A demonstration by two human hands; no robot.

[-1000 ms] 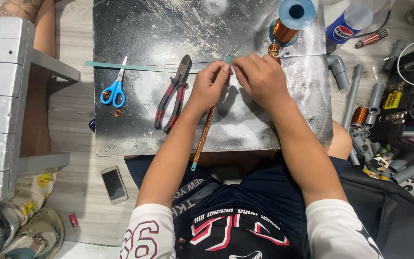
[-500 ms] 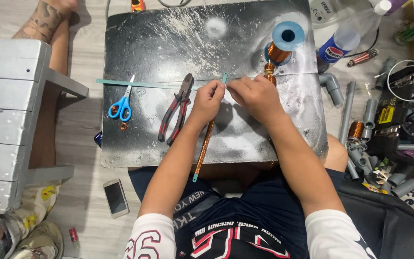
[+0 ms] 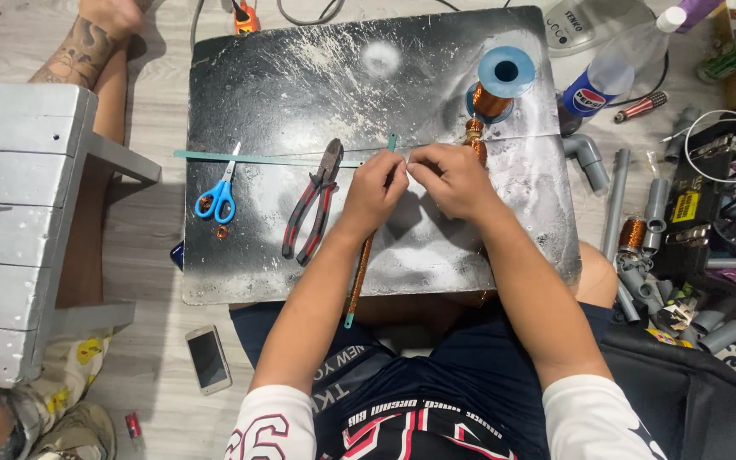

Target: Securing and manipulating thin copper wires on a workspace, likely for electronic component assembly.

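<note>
While both hands stay centre-frame, left hand and right hand keep pinching the copper-wound rod; winding unchanged.

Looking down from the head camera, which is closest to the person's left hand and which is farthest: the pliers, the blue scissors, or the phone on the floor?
From the left hand:
1. Red-and-black-handled pliers, just to its left on the board.
2. Blue-handled scissors, farther left on the board.
3. White flat phone, down on the floor.

pliers on board left of both hands, scissors further left, wire spool behind right hand
</note>
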